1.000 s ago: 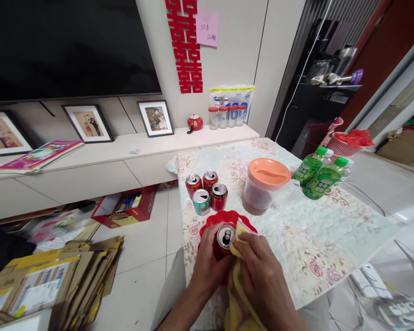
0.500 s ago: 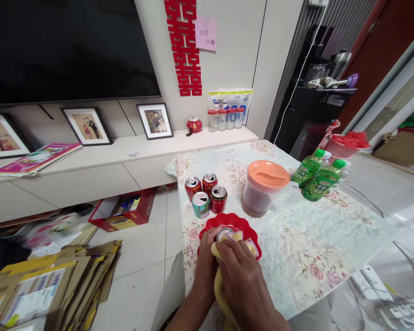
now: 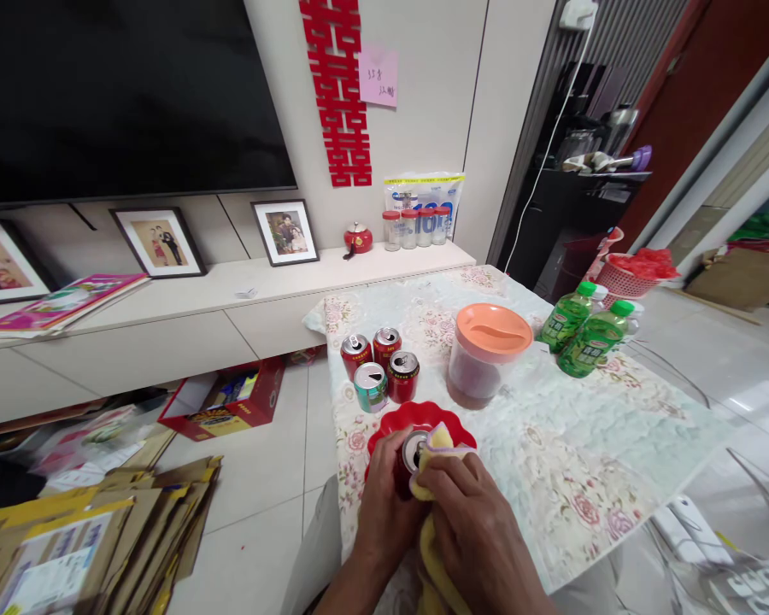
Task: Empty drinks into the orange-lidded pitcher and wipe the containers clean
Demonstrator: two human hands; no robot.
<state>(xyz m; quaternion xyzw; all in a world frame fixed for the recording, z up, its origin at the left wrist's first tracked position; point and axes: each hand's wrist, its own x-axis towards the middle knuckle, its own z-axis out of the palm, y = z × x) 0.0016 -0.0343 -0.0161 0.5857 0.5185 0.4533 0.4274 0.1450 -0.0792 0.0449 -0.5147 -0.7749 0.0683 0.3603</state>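
My left hand (image 3: 388, 491) is wrapped round a dark red drink can (image 3: 415, 446), whose silver top with its opening faces up. In my right hand (image 3: 465, 504) a yellow cloth (image 3: 437, 545) with a purple edge is bunched against the right side of the can's rim, and its tail hangs toward me. Beneath both hands a red scalloped dish (image 3: 416, 416) sits on the table; my hands hide much of it. Just beyond it stand several opened cans, among them a teal can (image 3: 370, 391) and a red can (image 3: 402, 386).
A clear tub with an orange lid (image 3: 495, 331) stands right of the cans. Green bottles (image 3: 595, 342) are at the table's right side. The flowered tablecloth (image 3: 577, 478) covers the table. Flattened cardboard (image 3: 128, 547) and a red box (image 3: 231, 401) lie on the floor at left.
The cloth covered most of the can's top half a second ago; now it has moved to the right side and the opening shows again. The camera view has shifted slightly.
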